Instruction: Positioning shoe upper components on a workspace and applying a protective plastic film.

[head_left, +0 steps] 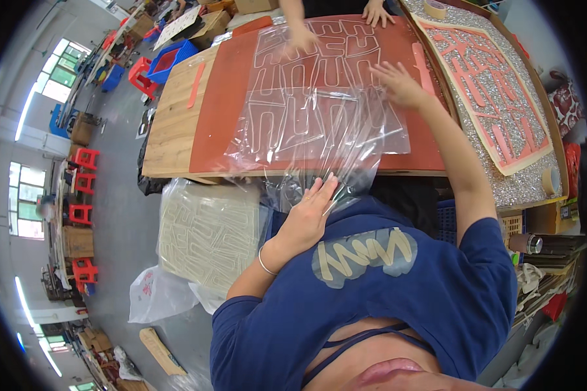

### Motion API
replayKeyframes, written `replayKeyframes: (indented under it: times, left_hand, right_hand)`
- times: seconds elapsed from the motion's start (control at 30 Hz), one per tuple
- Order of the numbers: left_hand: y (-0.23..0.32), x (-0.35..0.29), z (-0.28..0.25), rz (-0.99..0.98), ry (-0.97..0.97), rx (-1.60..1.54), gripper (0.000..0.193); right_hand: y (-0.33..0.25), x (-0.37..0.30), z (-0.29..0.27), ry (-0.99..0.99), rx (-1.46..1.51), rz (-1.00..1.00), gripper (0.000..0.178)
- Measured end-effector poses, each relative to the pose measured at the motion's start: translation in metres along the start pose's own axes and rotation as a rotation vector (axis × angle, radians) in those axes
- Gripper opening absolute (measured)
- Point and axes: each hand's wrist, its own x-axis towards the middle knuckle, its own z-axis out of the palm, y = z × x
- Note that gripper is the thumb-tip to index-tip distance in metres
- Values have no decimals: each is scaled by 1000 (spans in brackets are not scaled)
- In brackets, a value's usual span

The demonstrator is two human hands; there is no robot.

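A transparent plastic sheet with pale curved outlines lies over a red-brown board on the table. Its near end hangs wrinkled over the table's front edge. My left hand, a bracelet at its wrist, lies on this hanging end with its fingers stretched out. On the far right my right hand reaches over the sheet's right edge, fingers spread; whether it touches the film I cannot tell. Across the table a co-worker's blurred hand is over the far part of the sheet, and their other hand rests on the board.
At right, a glittery silver surface bears a cream sheet with pink-red strips and tape rolls. Pale patterned sheets in plastic are below the table's front left. Red stools and a blue crate stand left.
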Motion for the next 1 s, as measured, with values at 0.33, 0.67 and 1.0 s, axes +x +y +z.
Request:
replayKeyframes:
  times: [0.33,0.67,1.0]
  left_hand:
    - [-21,-69,-64,-212,-52,-199,42]
    - [1,-154,-151,-241,-120,-292,41]
    - [-61,-133,-156,6,804,231,46]
  right_hand:
    - [-73,-79,60,215,-12,69,35]
    - [-173,-144,21,125,-42,-107,37]
    - [-105,-89,1,25,-163,-72,44]
